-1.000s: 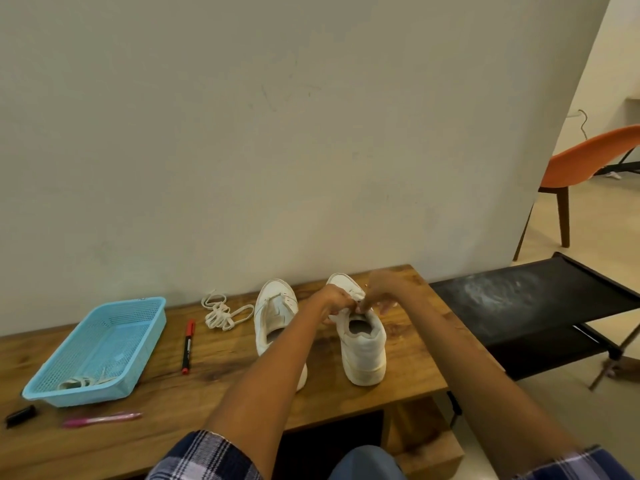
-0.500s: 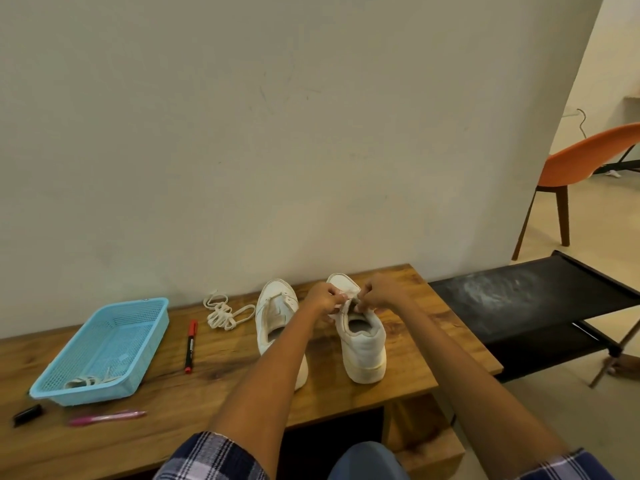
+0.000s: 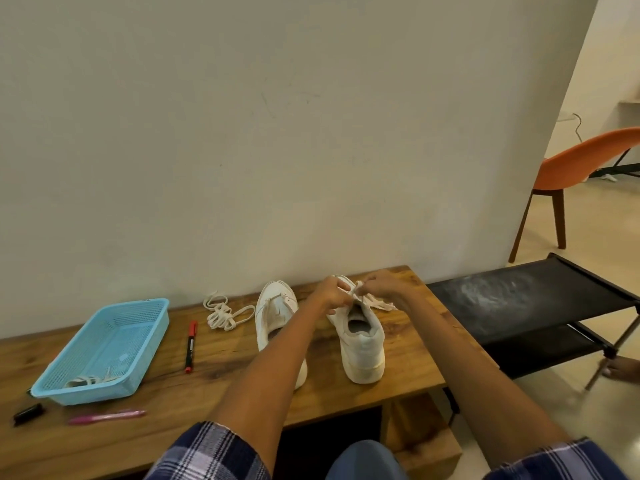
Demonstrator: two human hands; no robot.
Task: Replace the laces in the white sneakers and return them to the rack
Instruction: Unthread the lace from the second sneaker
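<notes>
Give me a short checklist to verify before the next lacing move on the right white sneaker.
1. Both hands on the lace: left hand and right hand pinch the white lace: ok.
2. Right white sneaker upright on the wooden table: ok.
3. Lace fully threaded: cannot tell.
4. Left white sneaker laced: cannot tell.
5. Loose white lace bundle on table: ok.
6. Black shoe rack beside the table: ok.
</notes>
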